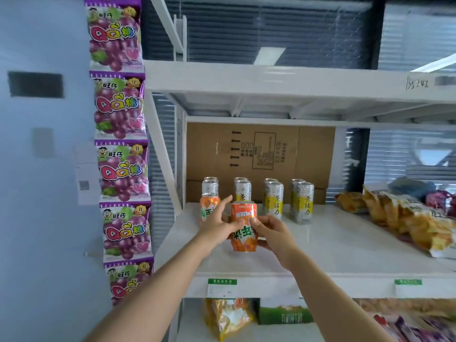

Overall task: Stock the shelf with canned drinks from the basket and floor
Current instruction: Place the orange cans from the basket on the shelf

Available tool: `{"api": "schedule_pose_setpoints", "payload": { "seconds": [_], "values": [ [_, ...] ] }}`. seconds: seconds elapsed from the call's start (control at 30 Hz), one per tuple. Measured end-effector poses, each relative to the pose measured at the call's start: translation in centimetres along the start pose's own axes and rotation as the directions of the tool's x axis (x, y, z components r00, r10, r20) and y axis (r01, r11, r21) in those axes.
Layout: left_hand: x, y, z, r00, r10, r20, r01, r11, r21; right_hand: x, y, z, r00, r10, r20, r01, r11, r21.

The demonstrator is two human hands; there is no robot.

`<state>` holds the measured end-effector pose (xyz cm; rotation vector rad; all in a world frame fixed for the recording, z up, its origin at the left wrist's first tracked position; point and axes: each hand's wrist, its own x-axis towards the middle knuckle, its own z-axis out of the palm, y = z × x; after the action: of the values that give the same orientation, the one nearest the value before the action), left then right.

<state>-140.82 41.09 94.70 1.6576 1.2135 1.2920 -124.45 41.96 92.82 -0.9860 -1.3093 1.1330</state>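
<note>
Both hands hold one orange can [244, 227] upright over the shelf [345, 243]: right hand [276, 234] fingers wrapped round its side, left hand [217, 224] steadying with fingers partly extended, apparently turning the label forward. A matching orange can [209, 206] stands at its ten o'clock, and the silver-yellow cans [302, 202] at two o'clock read "茶活力".

The white shelf [320, 245] carries silver-and-yellow cans [275, 199] in rows before a cardboard box [212, 154]. An orange can [209, 206] stands at left, and snack bags [399, 215] lie at right.
</note>
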Motion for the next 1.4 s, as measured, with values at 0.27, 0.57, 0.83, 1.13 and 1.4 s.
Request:
{"api": "schedule_pose_setpoints", "payload": {
  "seconds": [0.27,0.57,0.83,1.13,1.4],
  "values": [
    [2.6,-1.6,1.4,0.991,0.085,0.102,-0.093,0.993,0.076,2.2,1.5,-2.4,0.998,-0.006,0.061,0.005,1.0,0.015],
    [5.0,0.3,1.2,0.994,0.095,0.049,-0.103,0.97,0.219,3.0,3.3,-3.6,0.943,0.026,0.332,-0.014,0.999,-0.038],
    [4.0,-0.1,1.6,0.997,0.021,-0.076,-0.021,1.0,0.001,3.3,3.6,-3.5,0.933,0.009,0.359,0.109,0.946,-0.307],
    [2.3,-3.0,1.1,0.979,-0.202,0.012,0.175,0.818,-0.548,2.4,2.6,-4.3,0.993,-0.002,0.12,-0.026,0.974,0.224],
    [1.6,-3.5,2.1,0.95,-0.162,0.266,0.22,0.954,-0.205,2.7,2.3,-4.3,0.994,-0.076,-0.077,0.097,0.94,0.327]
  ]
}}
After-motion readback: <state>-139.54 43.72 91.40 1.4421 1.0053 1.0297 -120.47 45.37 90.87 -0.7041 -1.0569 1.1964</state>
